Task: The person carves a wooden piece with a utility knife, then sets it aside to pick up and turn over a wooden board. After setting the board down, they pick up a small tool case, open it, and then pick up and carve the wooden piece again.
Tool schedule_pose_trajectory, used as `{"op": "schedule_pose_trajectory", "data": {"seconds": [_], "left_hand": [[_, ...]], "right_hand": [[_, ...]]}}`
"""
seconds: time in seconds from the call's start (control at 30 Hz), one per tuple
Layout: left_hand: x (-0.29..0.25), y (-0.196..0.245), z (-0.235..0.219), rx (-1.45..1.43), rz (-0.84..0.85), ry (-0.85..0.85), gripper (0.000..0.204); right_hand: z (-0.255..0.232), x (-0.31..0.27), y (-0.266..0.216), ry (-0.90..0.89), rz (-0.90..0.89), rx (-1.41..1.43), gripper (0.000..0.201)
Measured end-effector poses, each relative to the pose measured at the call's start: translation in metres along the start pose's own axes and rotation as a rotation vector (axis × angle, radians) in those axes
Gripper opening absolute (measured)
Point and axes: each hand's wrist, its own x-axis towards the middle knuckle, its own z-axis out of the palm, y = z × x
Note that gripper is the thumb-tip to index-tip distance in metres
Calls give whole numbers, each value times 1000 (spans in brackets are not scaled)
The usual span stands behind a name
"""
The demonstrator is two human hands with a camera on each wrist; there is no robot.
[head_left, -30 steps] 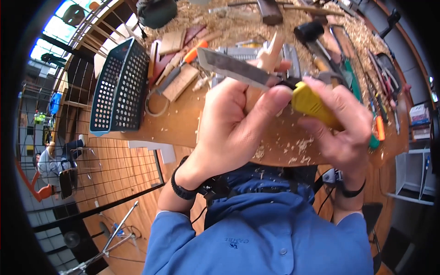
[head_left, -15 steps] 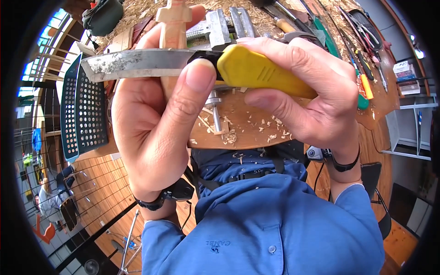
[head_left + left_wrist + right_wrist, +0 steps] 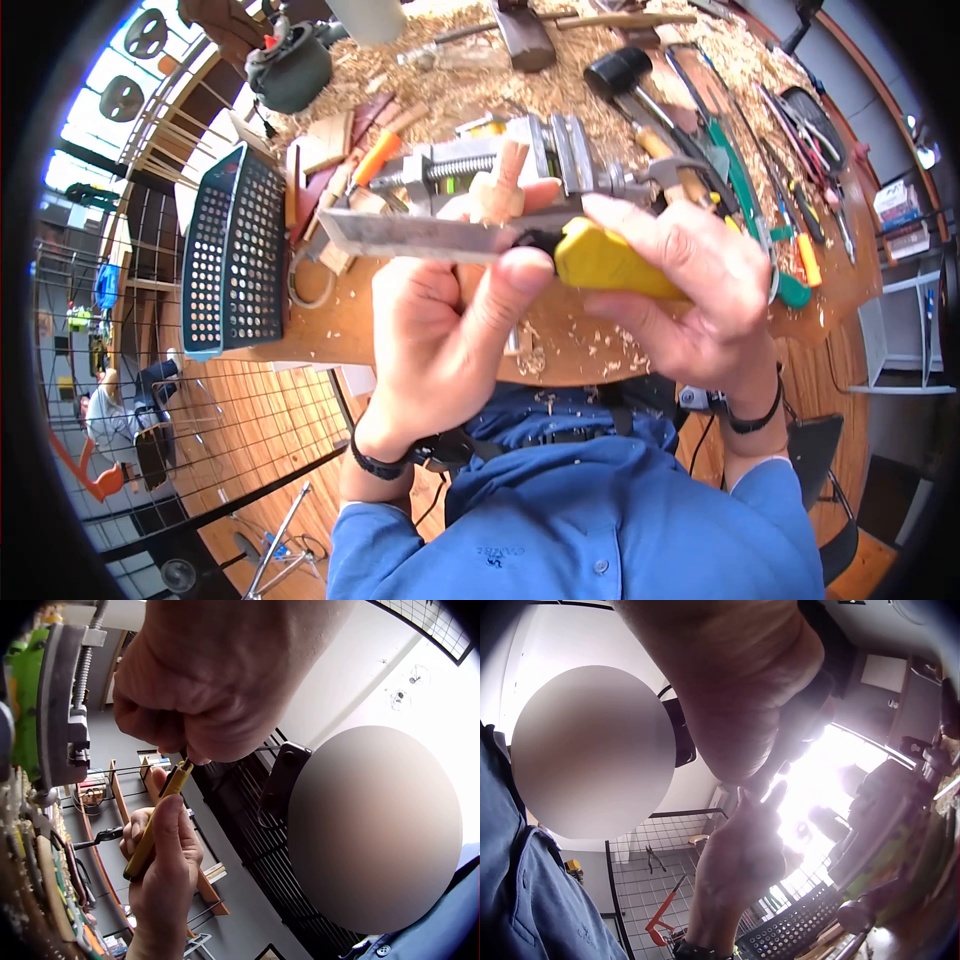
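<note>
My right hand (image 3: 700,290) grips the yellow handle (image 3: 612,262) of a utility knife whose broad, stained blade (image 3: 420,236) points left. Curled round a small carved piece of pale wood (image 3: 497,190), my left hand (image 3: 435,335) keeps it behind the blade. The left thumb (image 3: 520,275) presses near the black collar where blade meets handle. In the left wrist view, the yellow handle (image 3: 148,841) lies in the right hand (image 3: 169,862); the left hand (image 3: 202,690) hides the wood. The right wrist view shows the left hand (image 3: 739,851) beyond the right hand (image 3: 735,690).
A metal vise (image 3: 530,150) stands on the shaving-strewn bench behind my hands. To the left is a perforated basket (image 3: 235,260), with an orange-handled tool (image 3: 378,158) nearby. A black mallet (image 3: 617,72) and several hand tools lie to the right. Wire mesh borders the left side.
Both hands came up close to the head camera with knife and wood, then dropped back away from it. The blade stays across the wood, and the left thumb stays at the collar.
</note>
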Motion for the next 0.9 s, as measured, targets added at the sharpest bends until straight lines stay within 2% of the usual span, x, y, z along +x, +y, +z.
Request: {"op": "schedule_pose_trajectory", "data": {"seconds": [0.07, 0.1, 0.23, 0.3, 0.37, 0.6, 0.8, 0.9], "left_hand": [[-3, 4, 4, -166, -60, -7, 52], [-2, 2, 0, -184, -54, -75, 49], [-1, 3, -1, -219, -74, -47, 47], [-1, 4, -3, -167, -123, -69, 49], [0, 0, -2, -219, -80, -51, 50], [0, 2, -3, -147, -136, -62, 53], [1, -2, -5, -134, -54, -75, 53], [2, 0, -7, -35, -19, -93, 53]], "right_hand": [[-1, -1, 0, -32, 23, 16, 57], [-3, 0, -2, -58, 40, 12, 57], [3, 2, 3, -10, -9, 41, 59], [3, 2, 3, -20, -5, 39, 60], [4, 2, 5, -33, 30, 39, 60], [5, 1, 5, -70, 24, 80, 57], [6, 1, 3, -65, 15, 56, 60], [6, 1, 3, -63, 2, 49, 60]]}}
